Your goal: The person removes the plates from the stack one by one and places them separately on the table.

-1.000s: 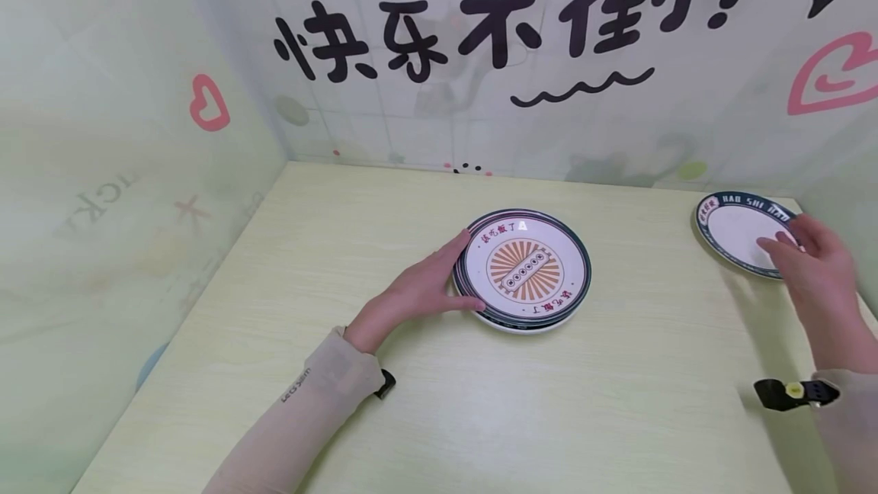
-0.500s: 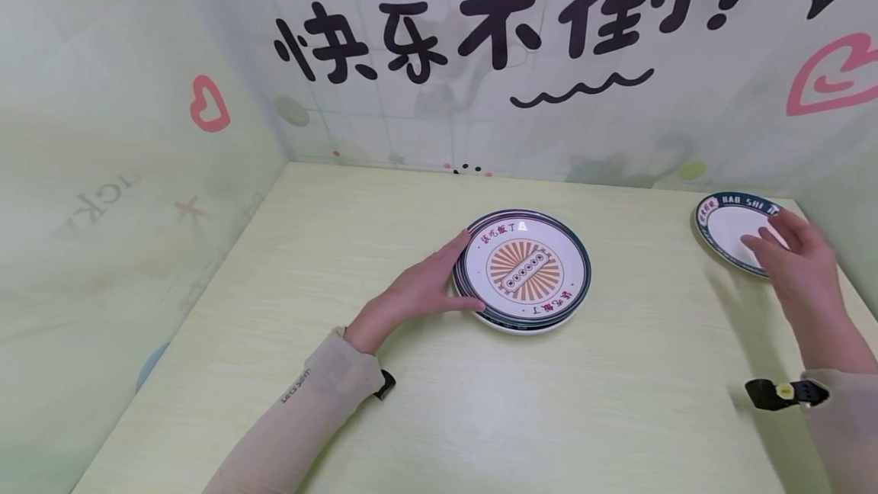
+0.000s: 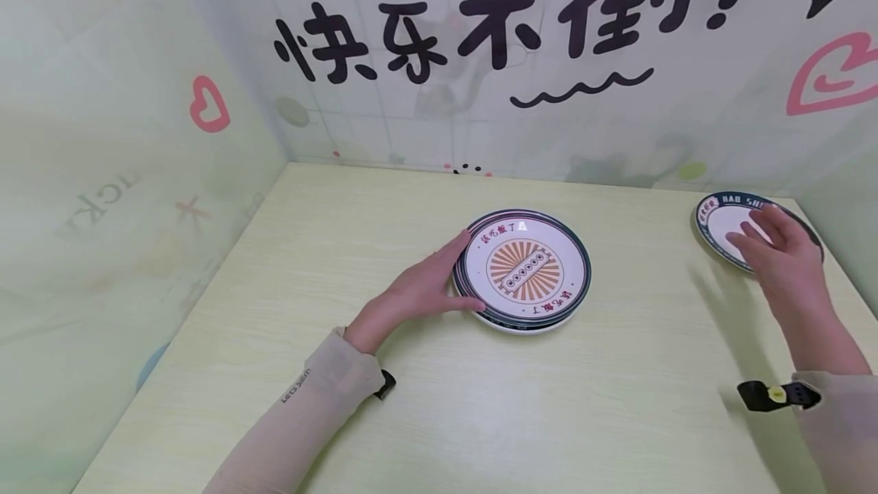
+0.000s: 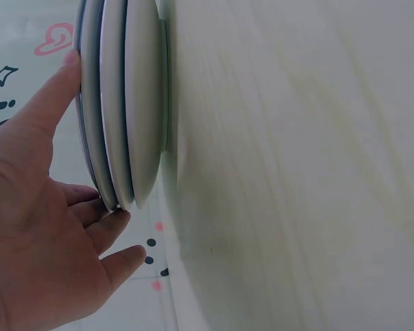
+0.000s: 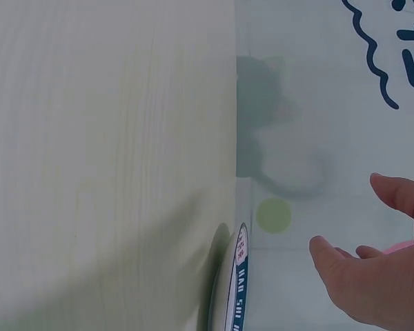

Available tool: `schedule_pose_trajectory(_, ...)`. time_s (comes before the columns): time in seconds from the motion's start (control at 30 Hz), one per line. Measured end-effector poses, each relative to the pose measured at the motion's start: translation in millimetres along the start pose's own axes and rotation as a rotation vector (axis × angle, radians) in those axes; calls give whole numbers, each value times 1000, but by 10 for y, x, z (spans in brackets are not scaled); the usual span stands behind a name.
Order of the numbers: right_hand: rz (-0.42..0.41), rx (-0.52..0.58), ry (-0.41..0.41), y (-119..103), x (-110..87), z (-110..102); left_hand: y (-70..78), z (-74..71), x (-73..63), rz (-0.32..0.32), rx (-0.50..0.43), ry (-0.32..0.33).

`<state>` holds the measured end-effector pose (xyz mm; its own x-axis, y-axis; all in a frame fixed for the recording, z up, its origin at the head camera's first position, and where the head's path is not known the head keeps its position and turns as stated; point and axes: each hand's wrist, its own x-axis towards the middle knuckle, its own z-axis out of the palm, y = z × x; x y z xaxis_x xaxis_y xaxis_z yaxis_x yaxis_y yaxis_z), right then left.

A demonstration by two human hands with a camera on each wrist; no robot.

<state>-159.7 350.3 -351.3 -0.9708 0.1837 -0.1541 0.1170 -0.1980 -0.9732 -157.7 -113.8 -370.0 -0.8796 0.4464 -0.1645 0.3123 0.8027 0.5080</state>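
White plate stack (image 3: 524,271) sat mid-frame. Our L hand (image 3: 424,292) held its left edge. Our R hand (image 3: 789,273) hung loose w/ one more plate (image 3: 722,226) nearby, R side of frame.

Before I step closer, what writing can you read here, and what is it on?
"快乐不倒!": back wall.
"吃饭了": top stacked plate; first character unclear, second line too small.
"HAO SHI": right plate, right wrist view; red characters too small.
Left sleeve: lettering too blurred.
Left wall: faint reversed letters, unclear.
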Motion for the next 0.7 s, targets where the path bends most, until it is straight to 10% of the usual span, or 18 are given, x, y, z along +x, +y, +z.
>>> schedule_pose_trajectory(0.7,-98,103,-158,25,-48,188,-27,12,7,5,1,-3)
